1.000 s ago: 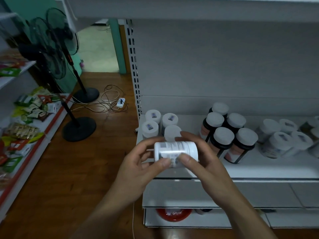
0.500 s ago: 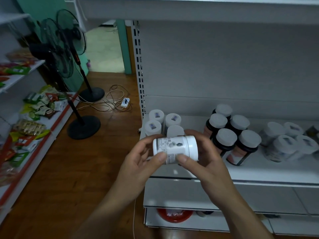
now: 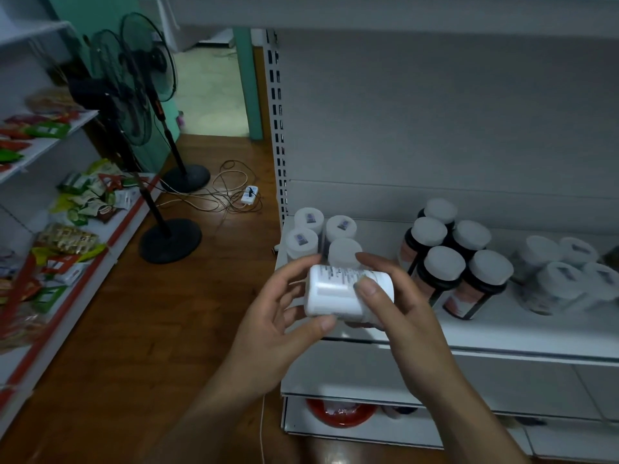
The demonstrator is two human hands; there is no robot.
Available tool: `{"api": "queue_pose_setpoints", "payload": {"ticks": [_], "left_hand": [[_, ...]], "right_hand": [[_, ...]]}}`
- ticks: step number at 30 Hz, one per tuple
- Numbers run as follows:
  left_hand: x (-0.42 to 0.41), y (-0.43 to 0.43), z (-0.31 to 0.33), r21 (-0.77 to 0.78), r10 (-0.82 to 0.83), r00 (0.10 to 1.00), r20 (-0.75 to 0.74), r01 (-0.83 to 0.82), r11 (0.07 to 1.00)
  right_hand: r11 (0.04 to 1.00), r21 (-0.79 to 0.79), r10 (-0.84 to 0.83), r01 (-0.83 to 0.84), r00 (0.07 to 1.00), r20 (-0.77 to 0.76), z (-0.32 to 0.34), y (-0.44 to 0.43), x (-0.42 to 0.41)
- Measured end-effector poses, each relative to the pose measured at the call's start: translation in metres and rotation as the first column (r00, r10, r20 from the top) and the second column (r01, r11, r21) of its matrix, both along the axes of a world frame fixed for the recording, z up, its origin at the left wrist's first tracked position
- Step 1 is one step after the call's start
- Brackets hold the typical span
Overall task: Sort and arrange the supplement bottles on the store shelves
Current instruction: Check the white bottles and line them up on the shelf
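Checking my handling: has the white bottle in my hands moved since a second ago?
Yes, only by rolling: the white bottle stays before the plain-capped shelf bottle, print turned up toward it.

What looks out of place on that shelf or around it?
In the left white-bottle cluster, three lids carry a sticker but the front-right lid is plain. The white bottle lies sideways between the left hand and right hand, off the shelf. Loose cables sprawl on the floor.

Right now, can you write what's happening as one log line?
white plastic supplement bottle: sideways, lifted | left hand: holds bottle | right hand: holds bottle | white metal shelf: dark white-capped bottles standing
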State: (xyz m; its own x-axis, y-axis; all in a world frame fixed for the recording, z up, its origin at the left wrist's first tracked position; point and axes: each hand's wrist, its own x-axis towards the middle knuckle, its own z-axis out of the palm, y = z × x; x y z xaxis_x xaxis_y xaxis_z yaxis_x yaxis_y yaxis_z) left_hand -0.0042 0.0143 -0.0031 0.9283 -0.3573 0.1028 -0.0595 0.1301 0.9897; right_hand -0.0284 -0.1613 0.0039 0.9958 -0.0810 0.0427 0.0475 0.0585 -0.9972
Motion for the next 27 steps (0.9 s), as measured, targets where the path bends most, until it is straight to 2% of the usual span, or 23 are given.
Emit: {"api": "queue_pose_setpoints", "payload": {"ticks": [4,10,14,19,23,27], "left_hand": [[0.002,0.0,0.002,0.001,0.049,0.998,-0.039,-0.049,0.999],[0.0,0.003,-0.002,0.033,0.023,0.999,0.04,-0.024,0.999],[0.003,-0.001,0.004,0.001,0.068,0.998,-0.013,-0.068,0.998],[0.002,0.004,-0.001,0.027,0.021,1.0,0.021,-0.021,0.999],[0.005,0.001,0.005,-0.018,0.068,0.997,-0.023,-0.068,0.998],[0.006,-0.002,0.007,0.043,0.102,0.994,-0.037,-0.1,0.994]], "right_hand": [[0.998,-0.013,0.064,-0.063,0.996,0.07,0.001,0.001,-0.004],[0.999,-0.007,0.033,-0.033,0.999,0.009,-0.001,0.002,-0.003],[0.998,0.005,0.067,-0.067,0.995,0.073,0.0,0.003,-0.004],[0.998,0.053,0.023,-0.024,1.0,0.012,-0.002,0.003,0.0],[0.997,0.043,0.066,-0.068,0.997,0.045,-0.004,0.004,0.0],[0.999,0.051,0.011,-0.013,1.0,0.027,-0.005,0.005,0.005]]}}
